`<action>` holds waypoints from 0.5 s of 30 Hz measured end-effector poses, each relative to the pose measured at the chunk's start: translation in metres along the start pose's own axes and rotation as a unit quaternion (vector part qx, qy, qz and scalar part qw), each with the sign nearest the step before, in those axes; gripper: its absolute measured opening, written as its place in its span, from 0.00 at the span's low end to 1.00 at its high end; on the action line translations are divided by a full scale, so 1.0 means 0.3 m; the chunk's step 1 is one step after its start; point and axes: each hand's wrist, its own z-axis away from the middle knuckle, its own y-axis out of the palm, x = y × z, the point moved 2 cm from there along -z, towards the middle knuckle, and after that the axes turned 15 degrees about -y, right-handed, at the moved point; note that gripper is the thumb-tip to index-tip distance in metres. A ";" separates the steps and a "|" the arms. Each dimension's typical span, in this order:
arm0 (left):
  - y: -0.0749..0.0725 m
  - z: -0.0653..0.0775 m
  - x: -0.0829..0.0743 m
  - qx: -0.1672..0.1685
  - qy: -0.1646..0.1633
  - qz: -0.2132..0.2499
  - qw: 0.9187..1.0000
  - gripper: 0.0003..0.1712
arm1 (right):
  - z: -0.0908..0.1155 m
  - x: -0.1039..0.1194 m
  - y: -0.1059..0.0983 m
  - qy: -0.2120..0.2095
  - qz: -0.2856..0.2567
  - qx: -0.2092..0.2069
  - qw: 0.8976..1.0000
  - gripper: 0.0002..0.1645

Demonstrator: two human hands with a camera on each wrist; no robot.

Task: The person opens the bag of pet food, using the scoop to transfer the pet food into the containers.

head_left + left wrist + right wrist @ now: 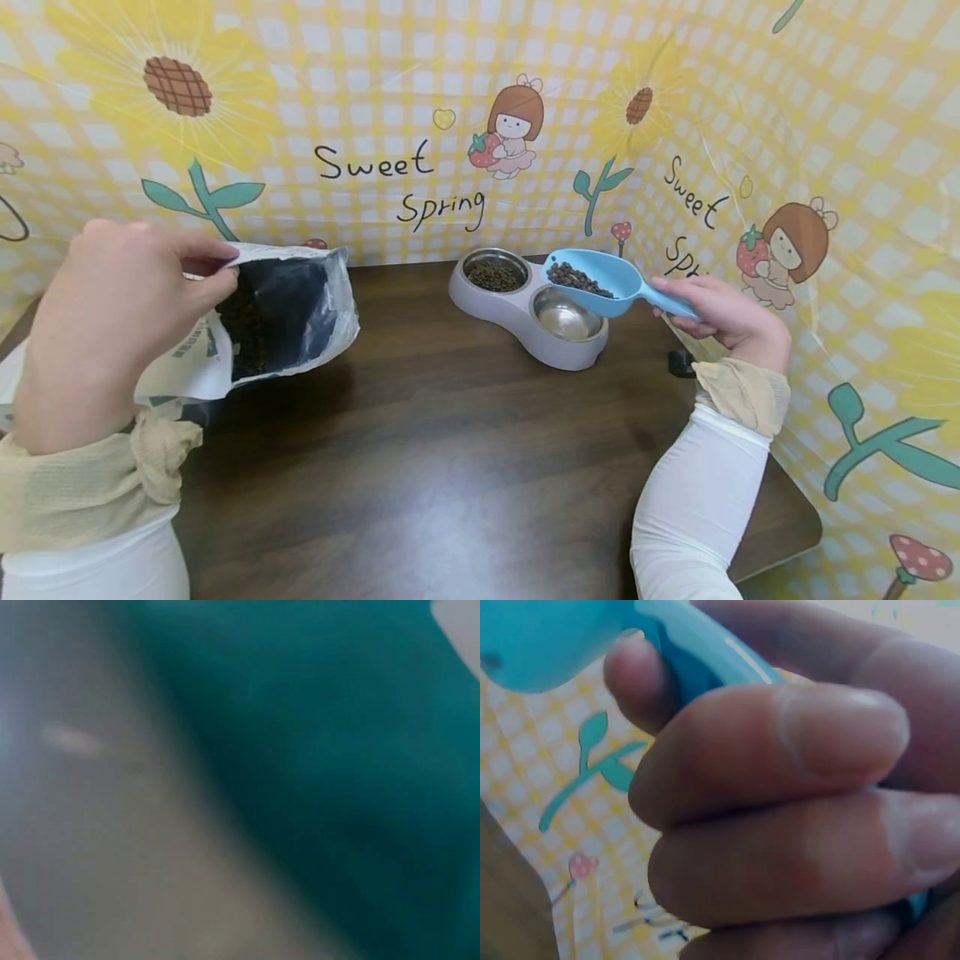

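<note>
My right hand (pixel 723 312) grips the handle of a blue scoop (pixel 611 279) that carries brown kibble (pixel 577 279). In the right wrist view its fingers (pixel 780 855) curl round the handle. The scoop is over a grey double pet bowl (pixel 517 321), above the nearer steel bowl (pixel 566 317), whose visible bottom is bare metal. Kibble fills the farther steel bowl (pixel 495 271). On the left, my left hand (pixel 127 308) pinches the rim of an opened white bag (pixel 337 321), with dark kibble inside. The bag's surface fills the left wrist view, blurred and too close to read.
A dark wooden table (pixel 435 467) lies under everything. Yellow checked cloth (pixel 360 92) with printed flowers rises behind the table and along the right. A small black object (pixel 681 363) sits beside my right wrist near the table's right edge.
</note>
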 end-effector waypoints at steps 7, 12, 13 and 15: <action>0.008 -0.003 -0.004 0.009 -0.002 0.000 1.000 0.12 | 0.034 -0.048 -0.032 0.027 0.022 -0.016 0.999 0.21; 0.009 -0.003 -0.002 0.001 0.005 -0.002 1.000 0.11 | 0.014 -0.048 -0.025 0.028 0.067 0.004 0.997 0.25; 0.009 -0.003 -0.002 -0.001 0.006 -0.003 1.000 0.11 | 0.007 -0.046 -0.022 0.029 0.077 0.007 0.997 0.26; 0.009 -0.004 -0.002 -0.003 0.007 -0.005 1.000 0.12 | -0.007 -0.042 -0.018 0.031 0.093 0.015 0.995 0.27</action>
